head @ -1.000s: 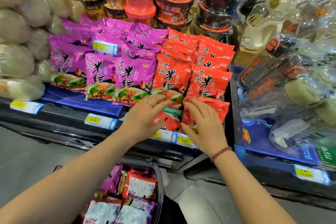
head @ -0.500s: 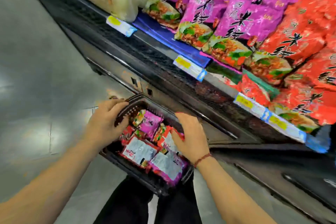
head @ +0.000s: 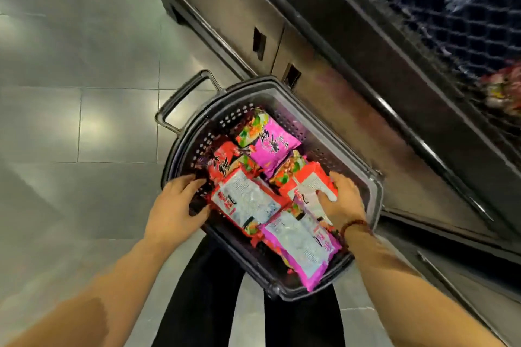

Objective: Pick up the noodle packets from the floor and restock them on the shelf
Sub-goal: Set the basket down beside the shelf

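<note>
Since half a second ago the view has dropped: the stocked rows are gone, leaving the shelf's metal base (head: 324, 22) and wire grille (head: 423, 8). The left hand (head: 173, 205) has left the rim and sits inside the basket (head: 287, 121), fingers loosely spread and holding nothing. The right hand (head: 342, 200) pinches a red packet (head: 307, 180) among the noodle packets (head: 270, 146) in the basket, which stands on the grey tiled floor (head: 84, 65).

Noodle packets (head: 245, 203) are lying jumbled in a dark perforated basket (head: 234, 118): a pink packet (head: 272, 146) is facing up at the far end, and a red packet (head: 310, 183) is lying back-up by the right wall.
</note>
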The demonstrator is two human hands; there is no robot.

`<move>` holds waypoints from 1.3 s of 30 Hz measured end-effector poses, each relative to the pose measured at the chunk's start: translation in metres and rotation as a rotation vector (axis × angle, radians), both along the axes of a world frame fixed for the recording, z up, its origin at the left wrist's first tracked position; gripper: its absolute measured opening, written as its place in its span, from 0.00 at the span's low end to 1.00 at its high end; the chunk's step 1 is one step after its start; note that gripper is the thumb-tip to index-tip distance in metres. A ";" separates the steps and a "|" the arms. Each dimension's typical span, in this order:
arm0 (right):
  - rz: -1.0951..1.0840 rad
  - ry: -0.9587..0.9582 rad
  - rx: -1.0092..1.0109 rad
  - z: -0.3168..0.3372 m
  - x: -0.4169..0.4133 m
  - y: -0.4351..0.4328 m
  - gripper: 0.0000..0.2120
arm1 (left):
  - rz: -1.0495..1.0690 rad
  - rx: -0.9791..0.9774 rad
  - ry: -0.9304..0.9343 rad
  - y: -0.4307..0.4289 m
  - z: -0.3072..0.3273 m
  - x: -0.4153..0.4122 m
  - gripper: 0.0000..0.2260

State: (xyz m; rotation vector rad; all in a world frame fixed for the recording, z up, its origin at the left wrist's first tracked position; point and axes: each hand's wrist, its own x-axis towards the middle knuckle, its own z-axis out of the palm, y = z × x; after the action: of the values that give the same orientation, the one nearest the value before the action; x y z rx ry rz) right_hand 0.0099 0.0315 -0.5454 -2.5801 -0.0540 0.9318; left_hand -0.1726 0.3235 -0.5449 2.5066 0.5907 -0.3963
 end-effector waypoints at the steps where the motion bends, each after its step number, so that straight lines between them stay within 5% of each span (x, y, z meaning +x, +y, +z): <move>1: -0.023 0.013 -0.022 -0.015 0.004 -0.003 0.27 | 0.010 -0.006 0.009 -0.002 -0.014 -0.003 0.33; 11: -0.020 0.156 -0.291 -0.121 0.013 -0.014 0.35 | -0.035 0.099 -0.223 -0.009 -0.093 -0.025 0.23; 17: 0.025 0.073 -0.292 -0.102 0.007 -0.007 0.23 | 0.004 0.105 -0.203 -0.012 -0.095 -0.027 0.23; 22: -0.146 -0.294 0.031 -0.044 0.014 0.029 0.21 | 0.129 -0.009 -0.173 -0.020 -0.077 -0.013 0.25; 25: -0.202 -0.334 0.289 -0.015 0.011 0.070 0.20 | 0.250 -0.300 -0.253 -0.034 -0.059 0.006 0.24; 31: -0.209 0.159 0.643 -0.008 -0.019 0.145 0.13 | 0.553 -0.803 -0.219 -0.049 -0.038 0.034 0.34; 35: -0.286 0.583 0.806 -0.004 -0.034 0.166 0.06 | 0.704 -0.922 -0.195 -0.027 -0.031 0.037 0.39; 39: -0.308 0.726 0.736 -0.021 -0.039 0.165 0.17 | 0.776 -0.892 -0.194 -0.009 -0.031 0.033 0.35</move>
State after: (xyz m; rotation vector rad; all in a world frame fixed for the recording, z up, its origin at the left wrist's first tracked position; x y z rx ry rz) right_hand -0.0295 0.1967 -0.5663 -1.4433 0.1663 1.3471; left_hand -0.1393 0.3141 -0.5756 1.3200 0.9732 -0.0709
